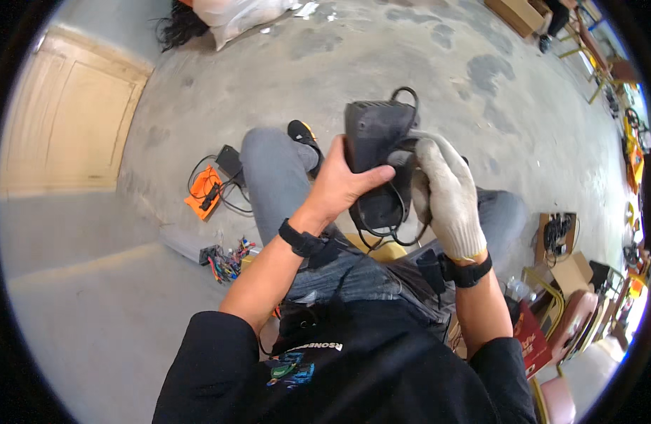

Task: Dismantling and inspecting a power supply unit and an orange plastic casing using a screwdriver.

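A black, ridged charger-like box [377, 134] is held up over my lap, its long side running away from me. My bare left hand [348, 182] grips its left side, thumb laid across the upper face. On the right side, my right hand [446, 187], in a whitish knit glove, has its fingers curled round the black cord [408, 93] against the box. That cord loops above the box's far end and hangs in more loops at the near end. The gloved fingers hide part of the box's right edge.
On the floor at left lie another black box [230, 162] with cable, an orange piece [204, 192] and a bundle of colored wires [230, 261]. At right stand a carton of black cables [556, 237], a red box [534, 339] and chairs. A whitish sack [237, 18] lies at the far side.
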`<state>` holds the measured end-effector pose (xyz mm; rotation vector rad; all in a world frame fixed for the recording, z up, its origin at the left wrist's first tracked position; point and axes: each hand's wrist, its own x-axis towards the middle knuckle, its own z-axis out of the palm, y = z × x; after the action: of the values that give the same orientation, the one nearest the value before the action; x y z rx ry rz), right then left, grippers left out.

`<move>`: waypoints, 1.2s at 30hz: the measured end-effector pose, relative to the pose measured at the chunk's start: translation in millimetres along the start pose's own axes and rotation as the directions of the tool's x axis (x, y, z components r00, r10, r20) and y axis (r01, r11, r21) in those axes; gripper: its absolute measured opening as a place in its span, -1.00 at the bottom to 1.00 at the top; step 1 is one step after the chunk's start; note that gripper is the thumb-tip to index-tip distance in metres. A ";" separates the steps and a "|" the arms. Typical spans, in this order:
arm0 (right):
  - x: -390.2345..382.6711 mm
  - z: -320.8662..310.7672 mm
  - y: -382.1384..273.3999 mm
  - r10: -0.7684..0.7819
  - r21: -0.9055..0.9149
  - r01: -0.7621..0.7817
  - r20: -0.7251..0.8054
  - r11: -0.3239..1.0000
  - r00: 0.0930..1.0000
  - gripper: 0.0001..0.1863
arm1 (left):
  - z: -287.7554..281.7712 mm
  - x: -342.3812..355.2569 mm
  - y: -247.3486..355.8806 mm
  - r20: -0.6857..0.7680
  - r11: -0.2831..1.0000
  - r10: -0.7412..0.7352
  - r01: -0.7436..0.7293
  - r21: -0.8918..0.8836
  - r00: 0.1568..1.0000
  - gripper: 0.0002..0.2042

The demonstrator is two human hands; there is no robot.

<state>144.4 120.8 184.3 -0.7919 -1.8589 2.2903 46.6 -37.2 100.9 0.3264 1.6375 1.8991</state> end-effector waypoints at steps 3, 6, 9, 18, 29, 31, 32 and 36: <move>2.4 1.3 2.6 0.062 0.031 -0.061 -0.053 0.998 0.997 -0.60 | -1.6 3.6 -4.2 0.000 0.995 0.031 -0.030 0.096 1.000 -0.12; 4.4 1.0 6.1 0.081 0.086 -0.077 -0.048 0.993 0.996 -0.60 | 1.0 6.5 -9.2 0.003 0.987 0.056 -0.056 0.148 0.998 -0.03; 5.2 -2.9 7.9 0.112 0.126 -0.111 -0.003 0.986 0.994 -0.61 | 1.1 8.0 -12.6 0.056 0.992 0.036 -0.042 0.117 0.998 -0.05; 8.1 7.3 12.4 0.031 -0.094 -0.033 -0.025 0.995 0.999 -0.63 | -4.4 18.6 -23.2 0.132 0.991 -0.052 0.034 0.129 0.990 -0.22; 20.3 -4.5 25.2 -0.013 -0.329 -0.024 -0.110 0.944 0.994 -0.70 | -20.9 44.1 -38.1 -0.021 0.988 -0.151 0.151 -0.001 0.988 -0.32; 19.7 -12.9 25.1 0.061 -0.303 -0.088 -0.097 0.949 0.993 -0.71 | -36.7 54.1 -36.0 0.090 0.977 -0.089 0.105 -0.188 0.992 -0.33; 19.2 -17.1 24.9 0.027 -0.378 -0.055 -0.079 0.924 0.996 -0.70 | -41.7 55.5 -35.6 -0.044 0.988 -0.108 0.102 -0.118 0.993 -0.42; 7.5 -26.5 24.7 0.090 -0.352 -0.051 0.096 0.935 0.991 -0.56 | -61.4 62.1 -33.7 -0.030 0.927 -0.249 0.229 -0.298 0.968 -0.53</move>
<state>155.8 140.9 155.3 -0.7940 -2.3679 2.1094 -26.5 -48.8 43.7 -0.0585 1.3404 1.9423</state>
